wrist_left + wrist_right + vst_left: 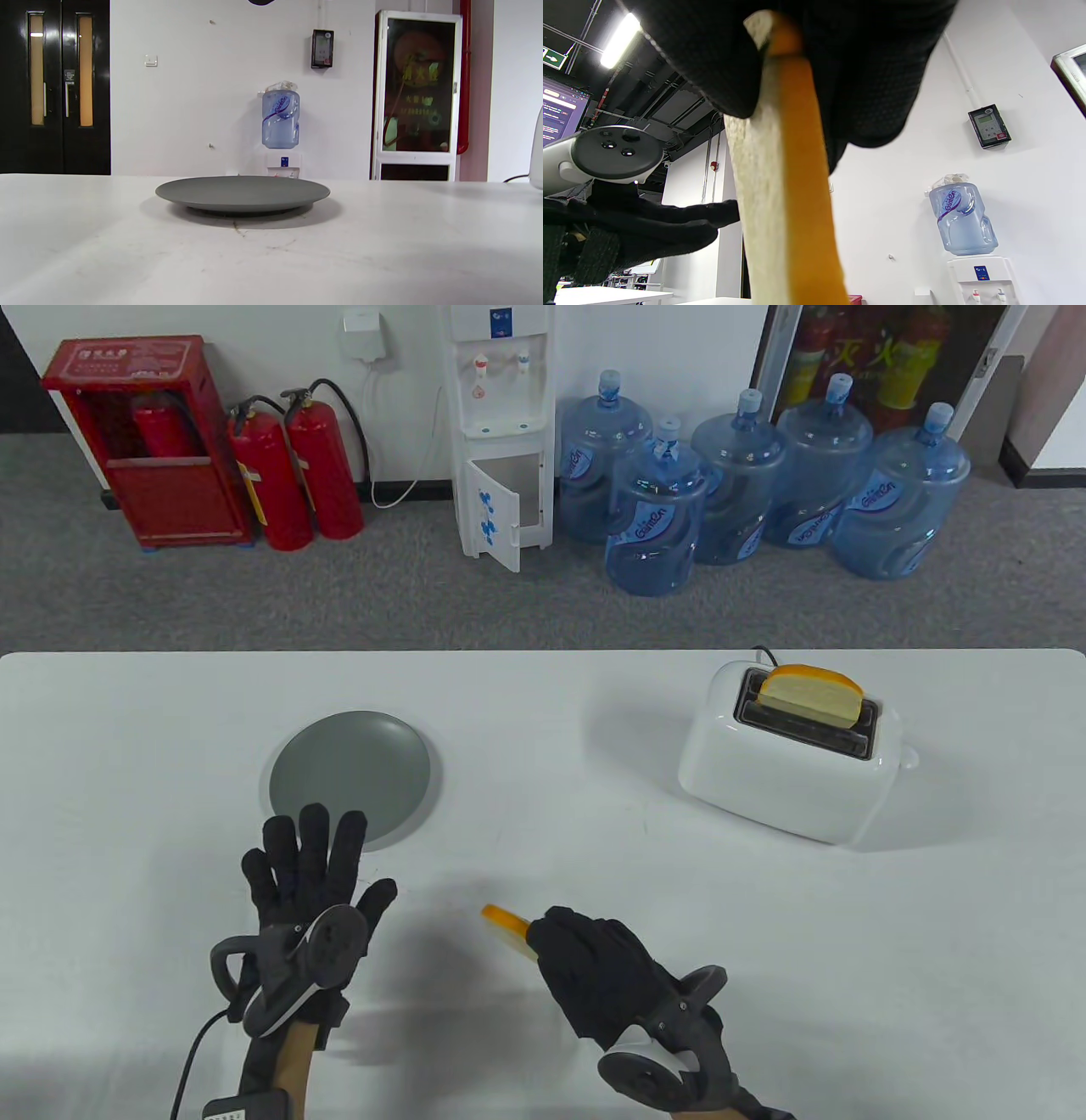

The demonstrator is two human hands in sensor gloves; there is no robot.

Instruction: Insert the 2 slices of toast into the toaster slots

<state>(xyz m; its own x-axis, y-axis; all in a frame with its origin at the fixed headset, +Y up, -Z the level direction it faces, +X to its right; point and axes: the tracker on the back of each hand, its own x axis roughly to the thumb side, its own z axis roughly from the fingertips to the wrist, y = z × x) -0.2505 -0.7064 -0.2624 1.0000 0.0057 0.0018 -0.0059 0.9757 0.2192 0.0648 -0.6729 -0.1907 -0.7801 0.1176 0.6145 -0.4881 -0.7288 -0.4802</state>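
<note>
A white toaster (789, 763) stands at the table's right with one toast slice (810, 694) upright in its far slot; the near slot is bare. My right hand (585, 959) grips the second toast slice (507, 927) above the table's front middle, well short of the toaster. In the right wrist view this slice (785, 203) hangs edge-on from my gloved fingers (874, 63), orange crust towards the camera. My left hand (310, 869) lies flat with fingers spread, just in front of the grey plate (349, 774), and holds nothing. The plate (242, 192) carries nothing.
The toaster's black cord (764, 653) runs off the table's far edge. On the floor beyond stand a water dispenser (501, 432), several blue water jugs (747, 492) and red fire extinguishers (293, 475).
</note>
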